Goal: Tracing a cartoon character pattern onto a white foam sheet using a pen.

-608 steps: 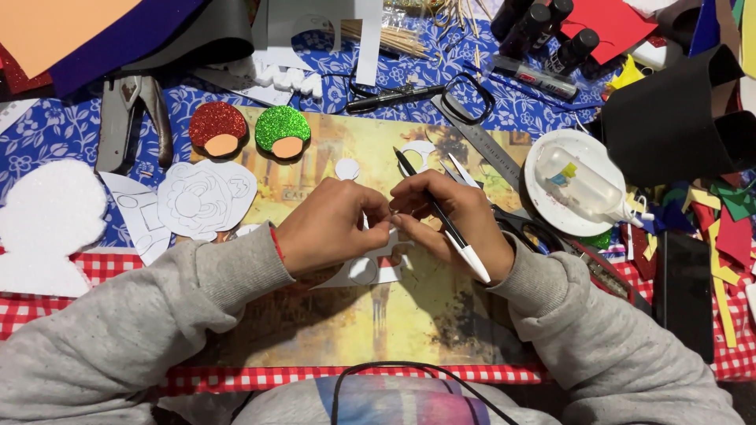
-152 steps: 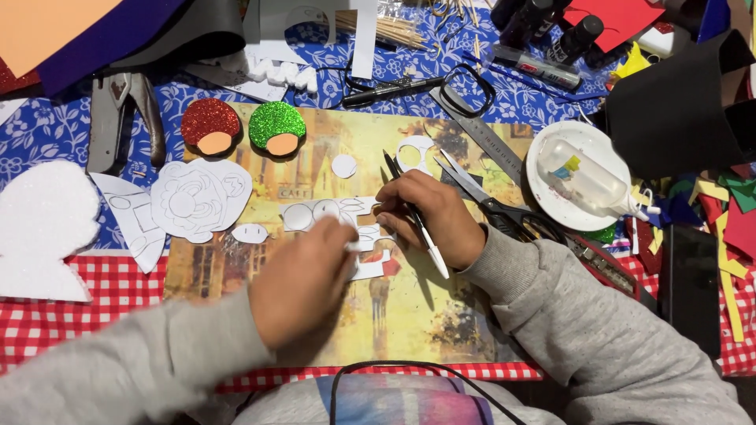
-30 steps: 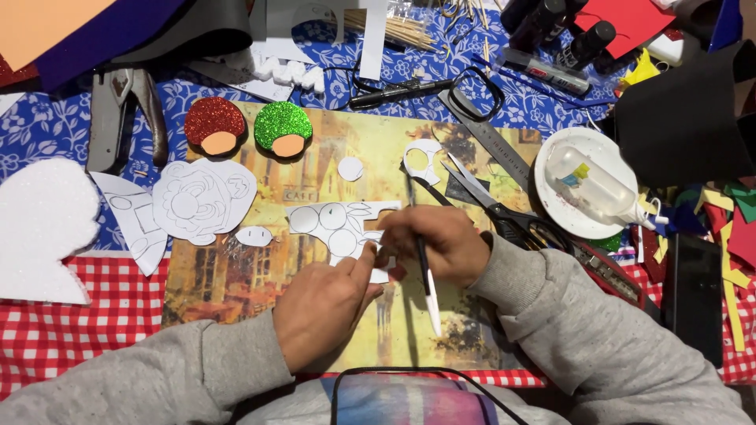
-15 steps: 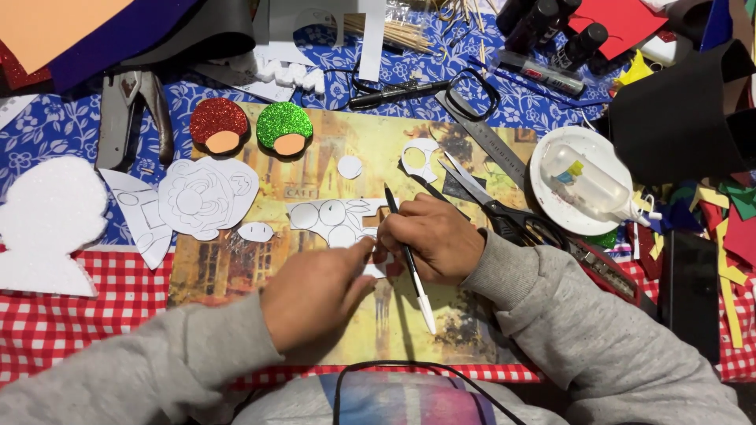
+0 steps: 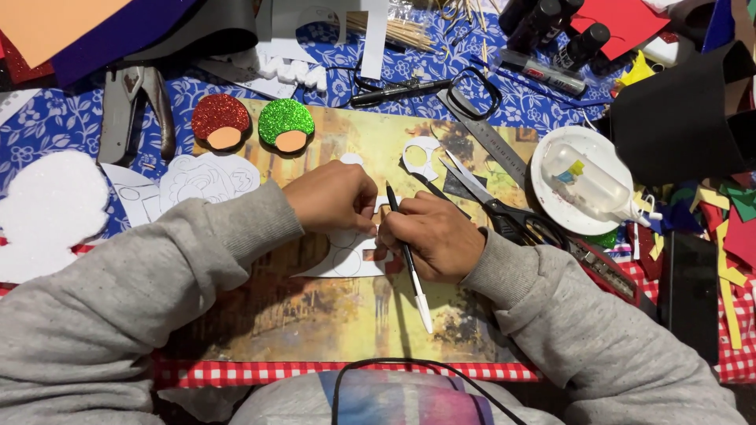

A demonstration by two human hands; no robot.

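My left hand [image 5: 335,197] rests with curled fingers on a white foam cut-out with pencilled circles [image 5: 346,253], pinching its edge. My right hand [image 5: 431,236] touches the same piece from the right and holds a black-and-white pen [image 5: 409,260] that points away from me. Both hands meet over a yellow-brown picture mat [image 5: 331,323]. The part of the cut-out under the hands is hidden.
Red [image 5: 220,122] and green [image 5: 286,126] glitter mushroom shapes lie at the mat's far edge. A white drawn cut-out [image 5: 209,177] and white glitter shape [image 5: 47,208] lie left. Scissors [image 5: 504,206], a ruler [image 5: 484,138], a plate with a glue bottle [image 5: 587,185] and foam scraps [image 5: 724,228] lie right.
My left hand has moved from the near side of the mat up onto the white cut-out, meeting my right hand. The right hand has shifted slightly right with the pen.
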